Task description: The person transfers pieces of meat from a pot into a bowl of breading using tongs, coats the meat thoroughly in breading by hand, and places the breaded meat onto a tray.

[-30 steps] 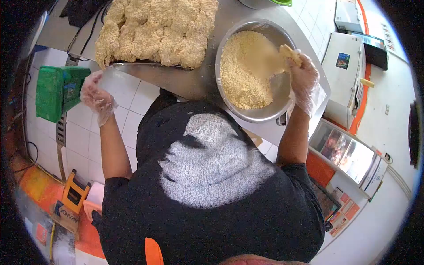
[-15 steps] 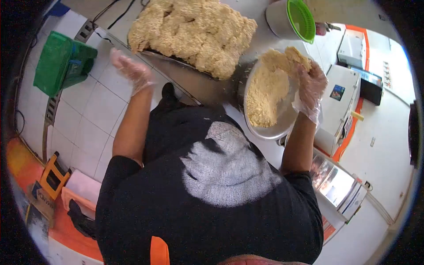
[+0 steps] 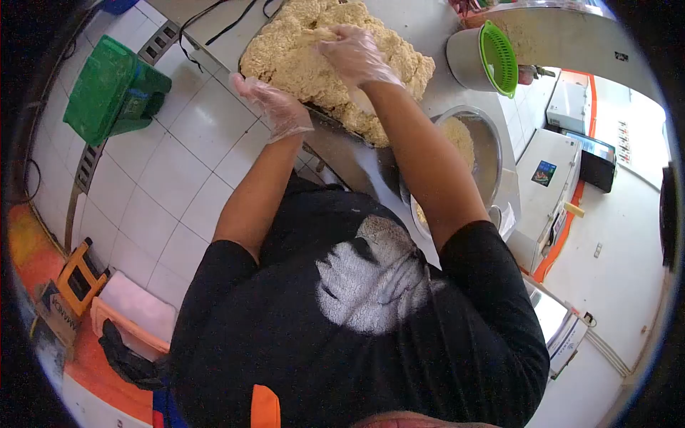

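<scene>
Grey table (image 3: 432, 41), breaded pile (image 3: 294, 65) beneath right hand (image 3: 354, 57) (its hold unclear), beside left hand (image 3: 275, 107), loosely extended

Upper garment: black T-shirt (image 3: 285, 357) with short sleeves (image 3: 492, 264). Chest carries a large white print (image 3: 364, 299) (surface finely cracked). An orange, tab-shaped piece (image 3: 265, 408) shows lower down. Left hand (image 3: 275, 107) and right hand (image 3: 357, 58) wear thin, translucent, wrinkled plastic gloves; forearms bare.

The metal table (image 3: 430, 21) carries a tray (image 3: 341, 125), bowl (image 3: 488, 146) and bucket (image 3: 464, 60).
</scene>
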Action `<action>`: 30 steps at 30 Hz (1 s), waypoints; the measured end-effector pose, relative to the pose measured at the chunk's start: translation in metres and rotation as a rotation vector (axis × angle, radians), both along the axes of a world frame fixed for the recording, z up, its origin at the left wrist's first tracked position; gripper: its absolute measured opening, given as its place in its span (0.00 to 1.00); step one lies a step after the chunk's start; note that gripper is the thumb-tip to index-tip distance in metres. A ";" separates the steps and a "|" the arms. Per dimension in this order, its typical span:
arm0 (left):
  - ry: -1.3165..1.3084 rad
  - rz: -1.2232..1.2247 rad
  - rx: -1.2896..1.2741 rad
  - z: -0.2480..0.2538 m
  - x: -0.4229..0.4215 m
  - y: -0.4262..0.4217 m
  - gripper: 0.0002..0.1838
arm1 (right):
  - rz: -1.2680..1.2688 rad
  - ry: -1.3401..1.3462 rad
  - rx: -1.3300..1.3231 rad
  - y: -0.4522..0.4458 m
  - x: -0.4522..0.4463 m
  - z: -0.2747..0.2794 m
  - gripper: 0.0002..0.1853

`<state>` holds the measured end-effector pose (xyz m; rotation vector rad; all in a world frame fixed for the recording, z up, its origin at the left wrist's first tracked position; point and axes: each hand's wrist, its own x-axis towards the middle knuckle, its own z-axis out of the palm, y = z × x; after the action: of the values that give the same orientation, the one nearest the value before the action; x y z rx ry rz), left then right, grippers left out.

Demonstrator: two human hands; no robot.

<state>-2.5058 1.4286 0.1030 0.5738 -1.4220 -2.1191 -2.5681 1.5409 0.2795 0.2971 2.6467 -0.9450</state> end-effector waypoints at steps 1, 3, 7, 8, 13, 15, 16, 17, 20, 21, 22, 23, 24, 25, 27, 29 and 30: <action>-0.001 -0.006 -0.006 0.002 0.000 0.002 0.50 | 0.040 0.019 0.113 -0.003 -0.008 -0.009 0.35; 0.010 0.020 -0.088 0.017 -0.002 0.005 0.52 | -0.013 0.029 0.095 -0.004 -0.013 -0.015 0.34; -0.055 -0.056 0.060 0.052 0.011 -0.001 0.56 | 0.070 0.302 0.207 0.018 0.002 -0.029 0.30; -0.037 -0.074 0.119 0.055 0.013 -0.004 0.57 | 0.063 0.290 0.163 0.024 0.013 -0.014 0.30; 0.038 0.030 -0.450 0.017 0.002 -0.026 0.47 | -0.031 0.291 -0.044 0.088 0.087 0.035 0.29; 0.104 0.017 -0.805 0.035 0.001 -0.040 0.41 | -0.084 0.283 0.025 0.118 0.124 0.038 0.29; 0.157 0.002 -0.874 0.043 -0.001 -0.045 0.39 | -0.118 0.278 0.059 0.128 0.143 0.043 0.29; 0.215 -0.018 -0.941 0.050 -0.004 -0.048 0.36 | -0.036 0.326 0.189 0.138 0.161 0.051 0.29; 0.333 -0.146 -0.890 0.066 -0.002 -0.050 0.34 | 0.155 0.348 0.584 0.161 0.215 0.079 0.25; 0.363 -0.208 -0.824 0.072 -0.002 -0.043 0.34 | 0.214 0.398 0.634 0.162 0.228 0.090 0.25; 0.455 -0.266 -0.717 0.084 -0.003 -0.032 0.34 | 0.267 0.442 0.687 0.161 0.241 0.101 0.24; 0.540 -0.328 -0.609 0.101 -0.005 -0.021 0.35 | 0.319 0.480 0.737 0.161 0.255 0.112 0.23; 0.617 -0.390 -0.503 0.112 -0.004 -0.008 0.36 | 0.306 0.517 0.714 0.160 0.267 0.121 0.24; 0.662 -0.474 -0.475 0.118 -0.003 0.007 0.37 | 0.295 0.560 0.688 0.160 0.277 0.130 0.24; 0.740 -0.630 -0.431 0.131 0.001 0.029 0.39 | 0.276 0.657 0.639 0.162 0.297 0.142 0.25; 0.720 -0.643 -0.662 0.146 0.017 0.048 0.38 | 0.272 0.767 0.600 0.169 0.317 0.150 0.24; 0.710 -0.637 -0.779 0.156 0.027 0.059 0.37 | 0.238 0.731 0.564 0.174 0.327 0.153 0.23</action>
<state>-2.4783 1.4872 0.2588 -0.9328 -1.9008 -1.6369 -2.2410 1.7151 0.4329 -0.3102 3.4753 -0.2167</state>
